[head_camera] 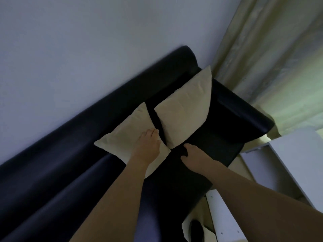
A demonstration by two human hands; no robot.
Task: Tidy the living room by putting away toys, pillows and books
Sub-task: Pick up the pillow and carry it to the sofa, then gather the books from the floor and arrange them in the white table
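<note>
Pressing left hand (148, 144) flat on near cream pillow (129, 131); right hand (194, 157) seemingly loose, empty. Pillow may slide off sofa (52, 180) seat.

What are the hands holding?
Left hand rests on the near pillow, by its right edge; whether it grips is unclear. Right hand holds nothing.

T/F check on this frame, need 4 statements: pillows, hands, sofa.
1. Two cream pillows lie on the dark sofa. True: the left pillow and the right pillow.
2. The pillows are stacked. False: they lie side by side with a dark gap between them.
3. The left hand rests on the left pillow. True.
4. The right hand grips the right pillow. False: it is over the seat just below that pillow's corner, holding nothing.
</note>
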